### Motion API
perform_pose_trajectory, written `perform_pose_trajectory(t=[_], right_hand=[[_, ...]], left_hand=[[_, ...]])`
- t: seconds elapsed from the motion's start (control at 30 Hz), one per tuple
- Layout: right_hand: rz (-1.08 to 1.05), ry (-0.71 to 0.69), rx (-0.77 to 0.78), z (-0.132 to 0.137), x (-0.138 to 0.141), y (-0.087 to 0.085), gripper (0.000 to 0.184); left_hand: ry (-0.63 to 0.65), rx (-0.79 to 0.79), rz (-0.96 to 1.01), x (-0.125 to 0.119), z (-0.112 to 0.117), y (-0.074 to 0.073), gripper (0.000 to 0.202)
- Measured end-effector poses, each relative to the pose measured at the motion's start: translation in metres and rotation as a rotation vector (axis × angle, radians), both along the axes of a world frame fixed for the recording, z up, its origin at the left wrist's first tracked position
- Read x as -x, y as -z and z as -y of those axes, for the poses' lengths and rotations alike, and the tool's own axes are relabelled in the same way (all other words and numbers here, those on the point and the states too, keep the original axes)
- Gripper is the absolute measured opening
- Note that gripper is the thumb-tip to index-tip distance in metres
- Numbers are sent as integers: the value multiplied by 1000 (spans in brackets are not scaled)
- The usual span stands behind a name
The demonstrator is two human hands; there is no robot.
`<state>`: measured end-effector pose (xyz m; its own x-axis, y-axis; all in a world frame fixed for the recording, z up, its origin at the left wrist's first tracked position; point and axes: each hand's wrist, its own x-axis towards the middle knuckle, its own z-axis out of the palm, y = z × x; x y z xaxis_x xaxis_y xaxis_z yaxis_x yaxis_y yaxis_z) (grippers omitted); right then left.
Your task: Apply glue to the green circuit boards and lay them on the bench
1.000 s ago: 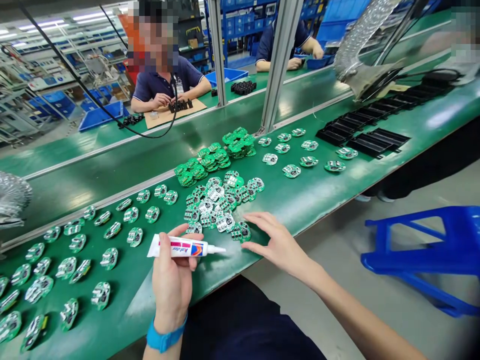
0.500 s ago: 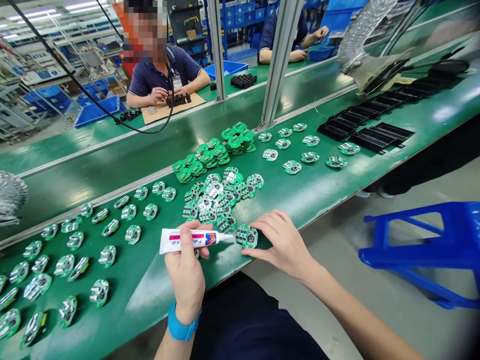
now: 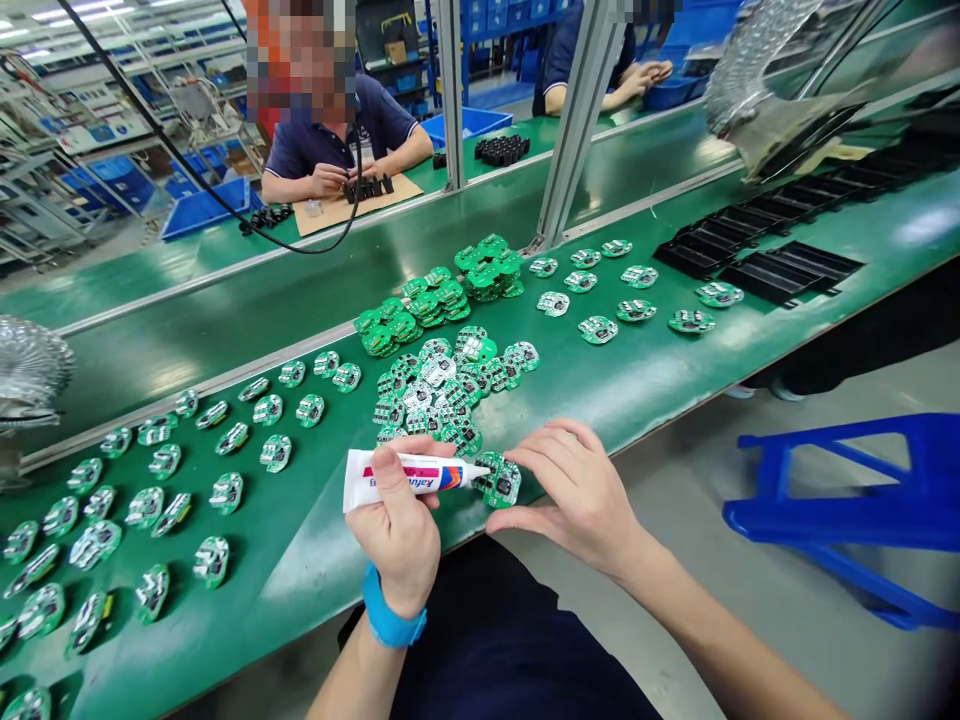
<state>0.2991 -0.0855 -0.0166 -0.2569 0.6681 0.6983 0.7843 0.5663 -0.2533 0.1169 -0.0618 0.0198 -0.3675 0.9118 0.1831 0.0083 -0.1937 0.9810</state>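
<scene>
As the left fingers (image 3: pixel 386 465) pinch a white squeeze tube (image 3: pixel 397 478) with a red-and-blue label, its fine nozzle (image 3: pixel 469 477) reaches the edge of a round green circuit board (image 3: pixel 501 485), apparently touching it. The right fingers (image 3: pixel 544 445) are spread and curved over the board's far side, steadying it on the bench (image 3: pixel 315 530) at the near edge of the work. The step in hand appears to be applying a compound from the tube to the board, and the next move looks to call for a steady nozzle and a board held flat.

A blue wristband (image 3: pixel 386 610) circles the wrist of the left hand (image 3: pixel 397 535), and the right hand (image 3: pixel 581 495) extends from a bare forearm. Just beyond the tube lies a loose heap of similar boards (image 3: pixel 435 395), with green stacks (image 3: pixel 487 268) behind it. Spaced boards (image 3: pixel 142 505) fill the bench to the left, and black slotted trays (image 3: pixel 757 270) sit at its far right. Below the bench stands a blue plastic stool (image 3: pixel 840 515). Across the line, a co-worker (image 3: pixel 337 150) handles small black parts.
</scene>
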Motion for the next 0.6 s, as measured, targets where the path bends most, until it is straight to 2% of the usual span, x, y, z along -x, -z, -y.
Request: perform_pose_trajectory(t=[0.4, 0.6], right_hand=[[7, -26, -12, 4, 6, -10, 40], [20, -17, -28, 4, 8, -11, 35]], left_hand=[[-22, -17, -83, 0, 6, -3, 56], [-24, -100, -168, 4, 6, 0, 52]])
